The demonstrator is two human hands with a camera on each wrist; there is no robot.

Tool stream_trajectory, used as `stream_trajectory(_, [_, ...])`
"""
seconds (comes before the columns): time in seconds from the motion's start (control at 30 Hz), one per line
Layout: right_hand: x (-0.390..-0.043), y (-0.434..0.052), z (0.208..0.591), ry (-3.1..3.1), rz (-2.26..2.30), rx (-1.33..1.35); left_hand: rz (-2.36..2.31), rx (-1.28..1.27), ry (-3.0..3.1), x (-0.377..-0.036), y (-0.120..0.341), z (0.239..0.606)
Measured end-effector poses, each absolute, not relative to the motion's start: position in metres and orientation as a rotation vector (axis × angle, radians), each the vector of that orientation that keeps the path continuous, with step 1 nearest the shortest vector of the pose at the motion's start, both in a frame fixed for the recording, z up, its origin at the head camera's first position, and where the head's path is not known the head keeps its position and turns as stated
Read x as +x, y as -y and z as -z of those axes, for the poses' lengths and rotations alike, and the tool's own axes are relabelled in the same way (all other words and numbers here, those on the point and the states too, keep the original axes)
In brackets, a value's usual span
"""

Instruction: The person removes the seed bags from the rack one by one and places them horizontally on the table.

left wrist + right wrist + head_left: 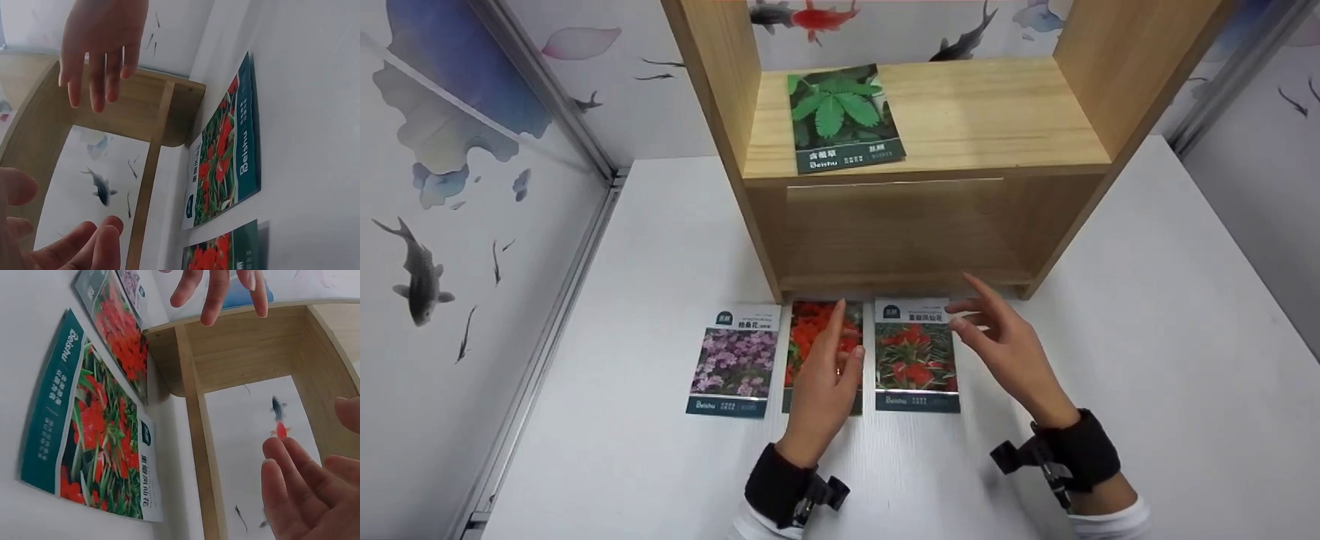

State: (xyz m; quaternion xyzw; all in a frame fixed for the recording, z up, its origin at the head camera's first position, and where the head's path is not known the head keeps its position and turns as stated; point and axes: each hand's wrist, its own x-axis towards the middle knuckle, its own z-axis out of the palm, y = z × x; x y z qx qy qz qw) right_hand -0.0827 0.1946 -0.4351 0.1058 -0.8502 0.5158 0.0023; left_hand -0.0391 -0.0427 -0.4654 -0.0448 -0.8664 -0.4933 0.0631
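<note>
Three flower seed packets lie in a row on the white table in front of a wooden shelf. The left packet (735,364) shows purple flowers, the middle packet (806,328) bright red ones, and the right packet (915,352) red blooms among narrow green leaves. My left hand (823,386) is raised over the middle packet, hiding part of it, with fingers relaxed and nothing held. Near the upper right corner of the right packet hovers my right hand (1011,352), fingers loosely extended and holding nothing. Both wrist views show the hands above the table.
The wooden shelf (930,172) stands behind the row, its base right by the packets' top edges. On its board, toward the left, lies a packet with green leaves (840,120). Wall panels (532,247) painted with fish enclose the white table (660,247).
</note>
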Motion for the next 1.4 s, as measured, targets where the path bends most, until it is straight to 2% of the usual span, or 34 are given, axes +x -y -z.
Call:
stream_trajectory(0.23, [-0.085,-0.182,0.398,2.52,-1.644,0.467,1.391,-0.174,2.577,-0.046,0.047,0.452])
stream_trajectory(0.5, [-0.091,-0.169,0.354,2.379,-1.634,0.566,1.431,-0.203,2.458,-0.068,0.055,0.419])
stream_trajectory(0.97, [-0.103,-0.164,0.332,2.35,-1.68,0.578,1.253,-0.283,2.424,-0.09,0.056,0.374])
stream_trajectory(1.4, [-0.124,-0.155,0.317,2.358,-1.875,0.608,1.297,-0.28,2.343,-0.112,0.068,0.353])
